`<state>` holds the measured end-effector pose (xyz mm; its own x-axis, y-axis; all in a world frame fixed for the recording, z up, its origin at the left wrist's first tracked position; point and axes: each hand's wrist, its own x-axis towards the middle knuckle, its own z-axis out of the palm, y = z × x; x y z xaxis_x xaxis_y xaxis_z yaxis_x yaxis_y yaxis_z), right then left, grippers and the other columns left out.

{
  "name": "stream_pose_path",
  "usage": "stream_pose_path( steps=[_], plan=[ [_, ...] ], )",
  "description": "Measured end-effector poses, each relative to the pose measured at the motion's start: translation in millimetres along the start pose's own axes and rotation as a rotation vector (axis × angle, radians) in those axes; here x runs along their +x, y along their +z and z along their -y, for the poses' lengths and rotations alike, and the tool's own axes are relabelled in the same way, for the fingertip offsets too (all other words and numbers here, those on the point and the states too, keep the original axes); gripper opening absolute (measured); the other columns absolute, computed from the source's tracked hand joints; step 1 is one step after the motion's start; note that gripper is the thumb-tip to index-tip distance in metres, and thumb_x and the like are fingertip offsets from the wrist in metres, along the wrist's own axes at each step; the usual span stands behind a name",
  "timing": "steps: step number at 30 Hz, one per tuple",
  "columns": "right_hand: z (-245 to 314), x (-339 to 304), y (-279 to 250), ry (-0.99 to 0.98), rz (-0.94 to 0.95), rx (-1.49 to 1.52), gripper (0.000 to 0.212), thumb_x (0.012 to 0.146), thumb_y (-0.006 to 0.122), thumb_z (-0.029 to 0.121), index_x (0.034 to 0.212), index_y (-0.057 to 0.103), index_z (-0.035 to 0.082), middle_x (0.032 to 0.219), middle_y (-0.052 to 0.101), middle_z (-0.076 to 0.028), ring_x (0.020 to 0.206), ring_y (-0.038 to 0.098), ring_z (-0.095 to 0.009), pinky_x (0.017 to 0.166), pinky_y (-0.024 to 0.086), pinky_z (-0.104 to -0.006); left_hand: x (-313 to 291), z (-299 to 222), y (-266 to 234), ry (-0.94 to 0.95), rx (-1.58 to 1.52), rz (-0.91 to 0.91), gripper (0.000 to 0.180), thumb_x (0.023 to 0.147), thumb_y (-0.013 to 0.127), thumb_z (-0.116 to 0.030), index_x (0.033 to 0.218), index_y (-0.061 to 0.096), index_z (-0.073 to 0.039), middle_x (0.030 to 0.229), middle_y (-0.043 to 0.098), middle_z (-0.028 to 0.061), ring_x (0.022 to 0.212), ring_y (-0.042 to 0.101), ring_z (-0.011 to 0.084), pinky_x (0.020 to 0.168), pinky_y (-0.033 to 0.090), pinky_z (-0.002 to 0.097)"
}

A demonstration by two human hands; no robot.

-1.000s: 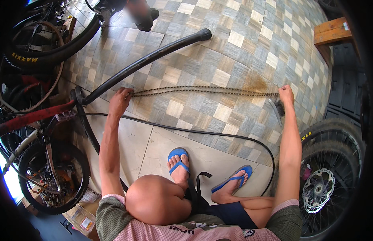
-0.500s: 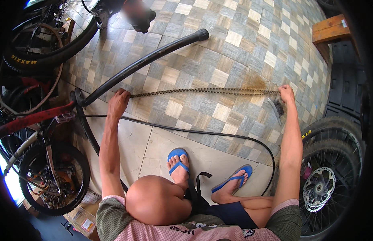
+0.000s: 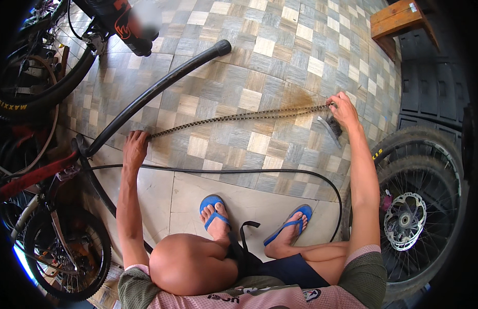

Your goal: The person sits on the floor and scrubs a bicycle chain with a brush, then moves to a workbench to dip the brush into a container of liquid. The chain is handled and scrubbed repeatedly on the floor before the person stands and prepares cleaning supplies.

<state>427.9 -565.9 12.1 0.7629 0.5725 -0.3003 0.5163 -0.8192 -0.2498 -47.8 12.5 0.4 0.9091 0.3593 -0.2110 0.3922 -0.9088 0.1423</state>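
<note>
A long bicycle chain [image 3: 239,117] stretches across the tiled floor between my two hands, running as two strands side by side. At its left end, my left hand [image 3: 135,147] is closed on it, knuckles up and fingers curled downward. My right hand [image 3: 344,109] pinches the other end between thumb and fingers. A brush [image 3: 333,125] with dark bristles and a pale grey handle lies just below my right hand. Near the chain's right part a brown stain [image 3: 299,98] spreads over the tiles.
A black tube [image 3: 159,87] juts over the floor from the left, beside a red bicycle frame [image 3: 36,177]. Between my feet and the chain runs a black hose [image 3: 239,169]. Bicycle wheels [image 3: 405,221] stand at right; a wooden bench [image 3: 396,23] is far right.
The whole view has shifted, so the floor and the chain sit further left. My right hand has turned, its fingers pointing more upward. Both hands keep hold of the chain, which bows slightly more.
</note>
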Motion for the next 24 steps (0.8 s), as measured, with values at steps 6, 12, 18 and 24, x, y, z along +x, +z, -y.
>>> stream_pose_path(
  steps=[6,12,18,24],
  plan=[
    [0.5,-7.7,6.2,-0.095,-0.111,-0.146,0.011,0.097,0.073,0.014,0.108,0.073,0.017,0.108,0.06,-0.008,0.113,0.061,-0.032,0.093,0.052,-0.0473,-9.9,1.6,4.9,0.047,0.002,-0.11,0.021,0.096,0.067,-0.004,0.116,0.068,-0.008,0.113,0.069,0.0111,0.112,0.062,0.0366,0.096,0.05,0.049],
    [-0.4,-12.2,15.3,-0.091,-0.178,-0.125,0.013,0.096,0.075,0.014,0.109,0.072,0.014,0.107,0.06,-0.009,0.111,0.062,-0.033,0.092,0.052,-0.0473,-19.3,4.5,10.7,0.054,0.012,-0.158,0.021,0.096,0.067,-0.004,0.116,0.067,-0.008,0.112,0.069,0.012,0.112,0.062,0.0373,0.097,0.05,0.0494],
    [1.0,-16.5,14.2,-0.029,-0.15,-0.058,0.013,0.098,0.074,0.018,0.111,0.072,0.015,0.109,0.06,-0.009,0.114,0.062,-0.033,0.092,0.054,-0.0479,-19.2,1.8,13.7,0.037,-0.035,-0.154,0.022,0.095,0.068,-0.003,0.116,0.066,-0.007,0.111,0.068,0.0137,0.11,0.061,0.0383,0.097,0.05,0.0506],
    [-27.9,-34.3,-3.1,0.095,-0.13,0.195,0.022,0.098,0.074,0.022,0.116,0.072,0.009,0.119,0.069,-0.012,0.104,0.07,-0.033,0.091,0.056,-0.045,-15.7,-4.7,-4.0,-0.05,-0.053,-0.121,0.036,0.091,0.077,-0.006,0.126,0.067,-0.008,0.126,0.066,0.0147,0.12,0.062,0.0382,0.101,0.052,0.0478]
  ],
)
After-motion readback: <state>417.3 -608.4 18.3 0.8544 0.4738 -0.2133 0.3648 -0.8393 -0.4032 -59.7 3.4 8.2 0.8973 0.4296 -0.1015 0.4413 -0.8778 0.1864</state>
